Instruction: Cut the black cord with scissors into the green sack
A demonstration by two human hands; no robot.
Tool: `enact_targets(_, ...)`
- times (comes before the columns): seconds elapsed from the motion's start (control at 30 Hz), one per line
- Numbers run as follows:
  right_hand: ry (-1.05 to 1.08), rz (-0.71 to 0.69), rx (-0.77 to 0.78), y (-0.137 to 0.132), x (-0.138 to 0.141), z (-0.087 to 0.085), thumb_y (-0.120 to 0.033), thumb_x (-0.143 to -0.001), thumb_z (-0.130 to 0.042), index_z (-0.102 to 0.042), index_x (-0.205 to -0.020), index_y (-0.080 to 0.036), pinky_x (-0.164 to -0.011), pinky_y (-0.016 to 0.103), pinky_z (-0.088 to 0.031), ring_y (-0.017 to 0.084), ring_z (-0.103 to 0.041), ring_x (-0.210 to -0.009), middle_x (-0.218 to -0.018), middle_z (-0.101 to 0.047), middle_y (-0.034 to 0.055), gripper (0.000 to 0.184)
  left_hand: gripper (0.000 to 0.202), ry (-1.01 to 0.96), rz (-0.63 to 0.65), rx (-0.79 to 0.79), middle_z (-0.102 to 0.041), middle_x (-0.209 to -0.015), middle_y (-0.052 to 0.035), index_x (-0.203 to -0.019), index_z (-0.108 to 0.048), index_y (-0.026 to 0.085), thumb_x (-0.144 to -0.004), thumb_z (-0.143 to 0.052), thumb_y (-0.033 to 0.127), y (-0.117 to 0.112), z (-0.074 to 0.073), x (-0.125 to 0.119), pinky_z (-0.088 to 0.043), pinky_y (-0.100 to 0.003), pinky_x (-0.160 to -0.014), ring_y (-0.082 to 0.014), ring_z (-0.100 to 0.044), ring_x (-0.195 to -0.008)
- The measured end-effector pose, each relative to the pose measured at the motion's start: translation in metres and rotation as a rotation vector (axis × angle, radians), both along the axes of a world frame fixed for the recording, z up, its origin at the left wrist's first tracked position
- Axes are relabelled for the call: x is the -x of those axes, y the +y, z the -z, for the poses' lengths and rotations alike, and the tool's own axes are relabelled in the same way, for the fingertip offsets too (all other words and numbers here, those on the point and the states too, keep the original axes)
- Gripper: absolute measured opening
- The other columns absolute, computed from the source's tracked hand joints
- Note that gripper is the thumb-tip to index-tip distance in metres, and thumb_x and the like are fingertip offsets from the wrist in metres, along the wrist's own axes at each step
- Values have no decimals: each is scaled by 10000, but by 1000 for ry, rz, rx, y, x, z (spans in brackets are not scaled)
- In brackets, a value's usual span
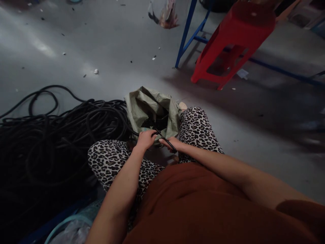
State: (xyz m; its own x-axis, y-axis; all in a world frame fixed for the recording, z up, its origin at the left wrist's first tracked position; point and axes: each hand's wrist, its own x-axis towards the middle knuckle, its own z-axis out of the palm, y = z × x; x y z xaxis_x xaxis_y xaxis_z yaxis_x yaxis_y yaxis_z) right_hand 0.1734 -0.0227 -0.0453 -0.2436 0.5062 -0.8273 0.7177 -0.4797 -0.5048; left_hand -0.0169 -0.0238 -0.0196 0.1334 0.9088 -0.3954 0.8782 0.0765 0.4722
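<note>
1. While I sit low over a grey floor point(122, 44), my left hand point(146, 139) and right hand point(175, 144) meet between my knees, both closed on one short black hose point(165, 138).
2. My left hand has its fingers curled round the hose's upper end, just at the mouth of a sack point(144, 108); the thumb side faces me, and I cannot tell how tightly it pinches.
3. My right hand clasps the lower end, with the hose running slantwise across its fingers and its tip showing past them toward my lap.
4. The hose lies in the air between both hands, in front of the sack and above the gap between my legs point(195, 128) in leopard print.
5. The sack is pale green woven stuff, crumpled and open at the top, standing on the floor between my knees; dark pieces show inside, too dim to tell apart.
6. A large heap of coiled black hose, the coil point(50, 135), fills the floor to my left, touching the sack's side.
7. A red stool point(236, 37) stands well apart ahead to my right, beside a blue frame point(186, 34).
8. Small scraps dot the floor far ahead.
9. A teal basket point(76, 220) rim shows by my left elbow.
</note>
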Motion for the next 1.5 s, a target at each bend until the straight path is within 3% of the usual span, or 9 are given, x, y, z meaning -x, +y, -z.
enact_targets(0.23,-25,-17,-2,2,0,-10,-663,-997,-600,-673,-778,-132,-413,208,-439,133,-571,-438,-568,-607,29,579,344,20,13,-1,-771,-1293,-89,-1295,-752,233,-985,-605,248,0,-2,-1,-508,-366,-1076,-260,-699,-1224)
enact_targets(0.57,16,-107,-43,1,-3,-6,-591,-1027,-606,-758,-1091,-57,-653,218,-549,217,-720,-812,-893,-740,132,559,345,43,88,2,-773,-1287,-102,-1297,-760,241,-992,-599,250,-1,3,-2,-508,-354,-1075,-259,-703,-1226)
enact_targets(0.73,-28,-102,-43,1,1,-15,-579,-1038,-594,-751,-1045,-55,-633,214,-541,221,-728,-803,-891,-742,142,547,321,24,83,-21,-791,-1247,-75,-1248,-783,272,-971,-625,242,-1,4,0,-518,-335,-1064,-238,-722,-1178)
enact_targets(0.87,-80,-60,-40,0,3,-19,-582,-1047,-568,-737,-915,-81,-538,202,-502,181,-692,-649,-774,-712,112,546,322,11,75,-25,-792,-1246,-73,-1249,-780,270,-968,-627,242,-1,5,1,-517,-326,-1065,-229,-722,-1175)
enact_targets(1.07,-11,2,-43,-3,-1,-9,-671,-1006,-569,-644,-702,-142,-408,218,-443,135,-568,-429,-599,-631,56,615,329,-32,43,-8,-775,-1286,-86,-1267,-768,242,-984,-600,247,-1,9,1,-519,-346,-1073,-242,-709,-1211)
enact_targets(1.5,-21,-9,-77,0,-2,-15,-671,-980,-616,-595,-644,-172,-390,209,-422,130,-541,-376,-481,-553,8,602,342,-100,-40,8,-767,-1305,-83,-1281,-763,211,-982,-598,225,1,6,3,-515,-337,-1102,-242,-700,-1231)
